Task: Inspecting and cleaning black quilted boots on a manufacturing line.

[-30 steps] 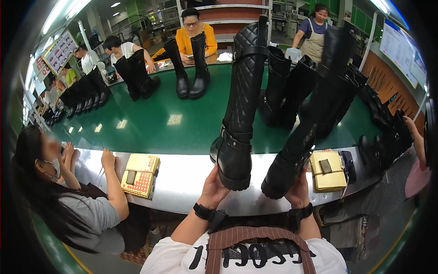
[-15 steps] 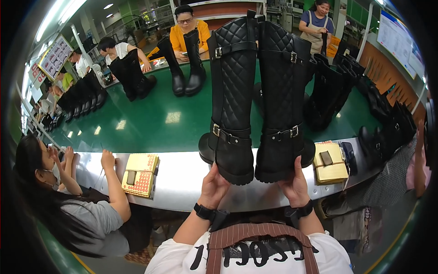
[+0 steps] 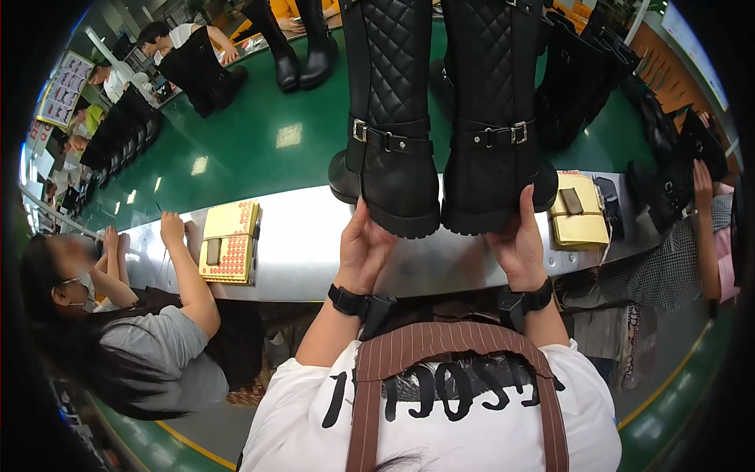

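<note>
Two tall black quilted boots stand upright side by side before me, heels toward me, above the steel edge of the worktable. My left hand (image 3: 364, 245) grips the left boot (image 3: 392, 102) low at the sole, thumb up along its outer side, the other fingers partly hidden beneath. In the same way my right hand (image 3: 515, 244) holds the right boot (image 3: 491, 102). Each boot has a strap with a silver buckle round the ankle. The tops of both shafts run out of view.
A green worktable (image 3: 259, 157) has a steel border (image 3: 299, 252). Card stacks lie left (image 3: 230, 240) and right (image 3: 578, 212) of me. More black boots (image 3: 200, 71) stand across the table. A seated person (image 3: 149, 338) works at my left; another person's hand (image 3: 702, 185) touches boots at far right.
The view has tipped downward, so the far people and boot tops slide up out of the picture. Both hands still hold the boots. At far right, a person's hand now shows on a boot.
</note>
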`<state>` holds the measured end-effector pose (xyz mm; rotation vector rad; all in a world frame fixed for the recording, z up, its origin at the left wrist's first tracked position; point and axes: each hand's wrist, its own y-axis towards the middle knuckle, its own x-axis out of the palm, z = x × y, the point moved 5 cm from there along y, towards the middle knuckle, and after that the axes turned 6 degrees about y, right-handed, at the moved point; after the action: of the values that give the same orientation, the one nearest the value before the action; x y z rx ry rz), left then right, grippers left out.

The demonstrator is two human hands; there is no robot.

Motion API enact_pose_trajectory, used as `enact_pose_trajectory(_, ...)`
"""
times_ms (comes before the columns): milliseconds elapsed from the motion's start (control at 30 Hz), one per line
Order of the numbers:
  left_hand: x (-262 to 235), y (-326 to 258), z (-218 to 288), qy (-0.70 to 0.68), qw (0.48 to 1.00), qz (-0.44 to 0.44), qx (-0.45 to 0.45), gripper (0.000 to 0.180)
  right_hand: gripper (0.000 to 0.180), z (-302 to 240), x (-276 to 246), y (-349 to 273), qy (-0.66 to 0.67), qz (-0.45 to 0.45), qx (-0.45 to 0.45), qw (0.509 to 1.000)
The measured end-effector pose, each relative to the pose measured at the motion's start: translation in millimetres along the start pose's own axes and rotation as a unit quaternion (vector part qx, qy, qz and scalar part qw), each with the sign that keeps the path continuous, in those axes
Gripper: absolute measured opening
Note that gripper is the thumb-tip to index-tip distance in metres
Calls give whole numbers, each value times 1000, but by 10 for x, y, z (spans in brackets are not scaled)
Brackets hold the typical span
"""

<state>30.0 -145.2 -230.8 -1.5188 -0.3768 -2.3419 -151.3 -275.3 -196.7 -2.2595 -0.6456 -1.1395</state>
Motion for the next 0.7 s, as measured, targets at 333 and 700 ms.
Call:
enact_pose_trajectory(333, -113, -28, -32, 37, 998, 48, 3, 50, 66, -5, -162, 77, -36, -6, 2, 999)
enact_pose_trajectory(700, -236, 22, -10, 16, 999, 27, 15, 55, 59, -10, -207, 113, -57, -84, -56, 993)
